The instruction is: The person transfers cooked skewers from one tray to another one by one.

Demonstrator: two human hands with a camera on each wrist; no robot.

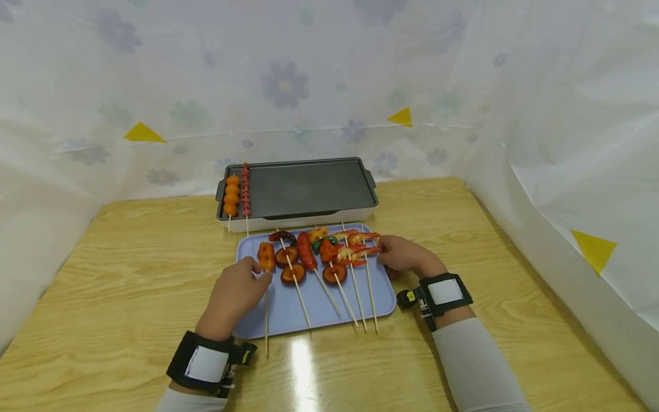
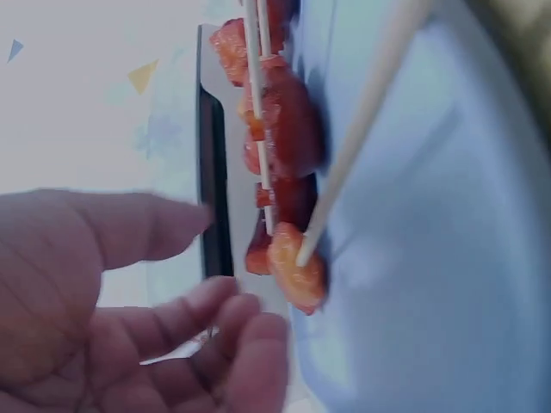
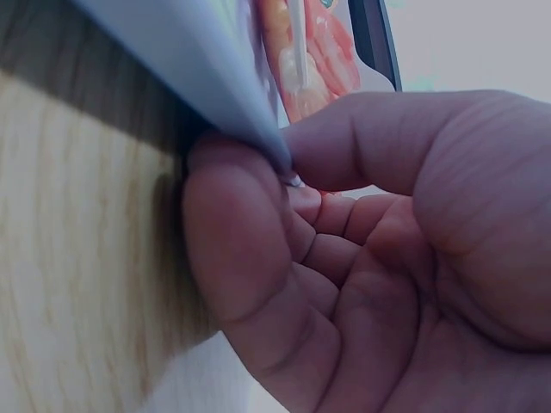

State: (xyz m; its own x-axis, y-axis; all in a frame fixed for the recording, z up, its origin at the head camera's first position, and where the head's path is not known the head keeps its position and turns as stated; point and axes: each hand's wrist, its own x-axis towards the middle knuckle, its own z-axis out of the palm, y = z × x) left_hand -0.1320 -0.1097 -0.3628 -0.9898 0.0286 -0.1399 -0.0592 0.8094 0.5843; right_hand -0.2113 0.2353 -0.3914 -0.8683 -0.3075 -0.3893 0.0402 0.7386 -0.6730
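Observation:
A pale lavender tray (image 1: 283, 312) lies on the table, bearing several food skewers. My right hand (image 1: 409, 256) grips the tray's right edge; in the right wrist view, the thumb lies above the rim and fingers curl beneath it. At the tray's left side is my left hand (image 1: 231, 294), beside a skewer with an orange-brown piece (image 1: 266, 256). Its fingers are loosely bent with nothing between them, apart from that piece (image 2: 297, 267) in the left wrist view. A mushroom skewer (image 1: 293, 274), a sausage skewer (image 1: 306, 252) and shrimp skewers (image 1: 355, 254) lie further right.
Behind the tray stands a dark grill pan (image 1: 309, 186) with a light base. On its left side lie an orange ball skewer (image 1: 231, 197) and a thin red skewer (image 1: 245, 191). Flowered white sheeting (image 1: 285, 86) encloses the wooden table (image 1: 139, 286) at the back and sides.

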